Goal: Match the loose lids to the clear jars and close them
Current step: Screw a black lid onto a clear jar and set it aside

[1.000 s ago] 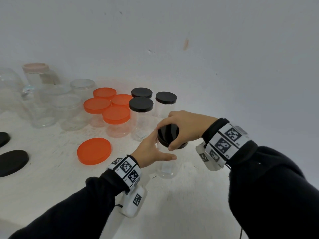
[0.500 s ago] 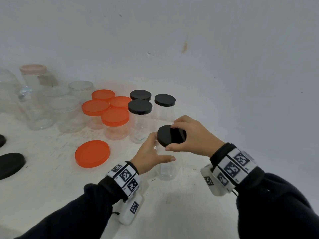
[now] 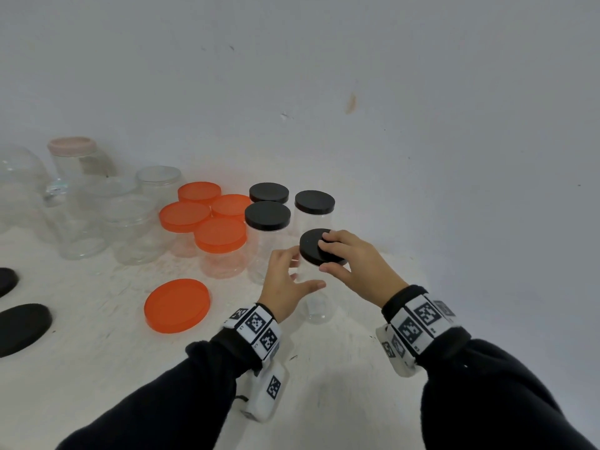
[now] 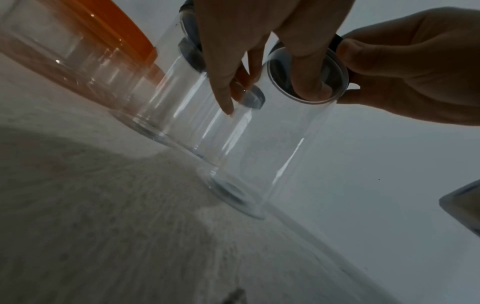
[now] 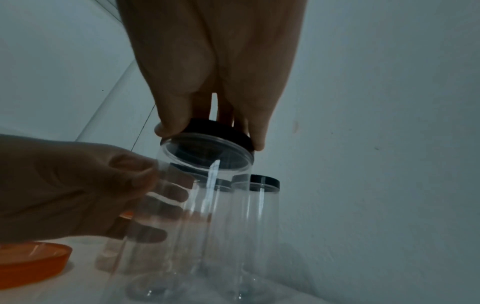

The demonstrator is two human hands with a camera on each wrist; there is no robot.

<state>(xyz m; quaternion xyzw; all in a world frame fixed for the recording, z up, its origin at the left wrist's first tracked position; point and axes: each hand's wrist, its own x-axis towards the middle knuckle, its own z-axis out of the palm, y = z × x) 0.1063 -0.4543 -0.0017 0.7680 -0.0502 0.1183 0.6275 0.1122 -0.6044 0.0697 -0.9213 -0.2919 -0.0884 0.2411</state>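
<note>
- Far left on the surface (image 3: 81,368), two loose black lids (image 3: 22,328) are lying flat, with open clear jars (image 3: 130,228) standing behind them and a loose orange lid (image 3: 177,305) lying nearer the middle.
- The left hand (image 3: 285,287) is wrapping its fingers (image 5: 166,195) and thumb round the wall of the clear jar (image 4: 272,144), steadying it upright just below the rim.
- That jar's long axis is running straight up from the surface, so the mouth is facing the lid directly above it.
- The black lid (image 3: 319,248) is sitting level on the jar's mouth, under the right hand's palm, with the closed black-lidded jars (image 3: 268,216) just behind.
- The right hand (image 3: 354,261) is gripping the lid from above, its fingers (image 3: 328,243) curled over the top and the thumb pinching the near edge.
- Judging by this, the lid is being screwed down; whether it is fully tight I cannot tell.
</note>
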